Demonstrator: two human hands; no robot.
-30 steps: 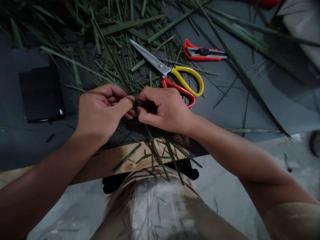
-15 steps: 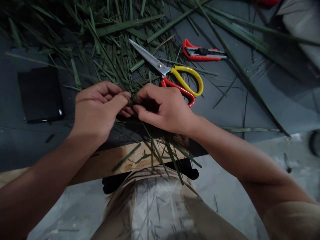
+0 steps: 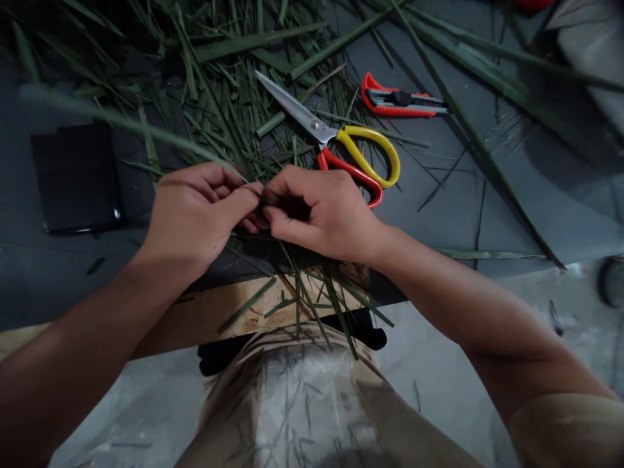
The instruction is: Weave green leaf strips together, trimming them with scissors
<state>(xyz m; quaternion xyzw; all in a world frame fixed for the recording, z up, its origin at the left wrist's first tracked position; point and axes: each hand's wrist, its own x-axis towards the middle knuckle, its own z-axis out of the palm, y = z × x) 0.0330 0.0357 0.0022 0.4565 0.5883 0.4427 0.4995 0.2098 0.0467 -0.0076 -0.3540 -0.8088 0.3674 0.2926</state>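
My left hand [image 3: 190, 211] is closed, thumb against fingers, on a long green leaf strip [image 3: 151, 130] that runs off blurred to the upper left. Fingertips of my right hand [image 3: 326, 211] pinch right beside it, the two hands almost meeting. Between them sits a small dark bit of leaf, mostly hidden by the fingers. Just beyond my right hand lie scissors [image 3: 295, 107] with one yellow and one red handle, blades slightly apart or closed, I cannot tell. An orange-red utility knife [image 3: 402, 104] rests farther right.
A heap of cut green leaves [image 3: 214, 84] covers the back left of the dark tabletop [image 3: 439, 214]. Longer leaf blades [image 3: 468, 130] cross the right side. A black flat object [image 3: 78, 179] lies at left. Leaf scraps [image 3: 336, 305] hang over the wooden edge [image 3: 195, 318] onto my lap.
The leaf strip at my left hand has swung up and now shows as a blurred line. My left hand has shifted slightly right; my right hand stays nearly in place.
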